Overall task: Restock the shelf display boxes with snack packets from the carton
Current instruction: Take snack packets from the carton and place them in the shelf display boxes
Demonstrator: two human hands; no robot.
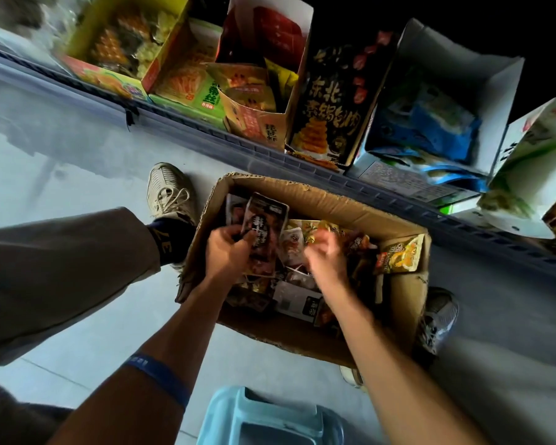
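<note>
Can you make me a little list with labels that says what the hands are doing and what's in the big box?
left hand: holds a dark snack packet upright over the carton
right hand: reaches into the packets, blurred, grip unclear
carton: brown cardboard, open, on the floor, full of mixed packets
yellow packet: leans against the carton's right wall
display boxes: in a row on the shelf above the carton

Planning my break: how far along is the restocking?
Shelf display boxes already hold some packets. In hand: left hand grips a dark packet over the carton; right hand digs in, blurred. Left: many packets remain.
</note>
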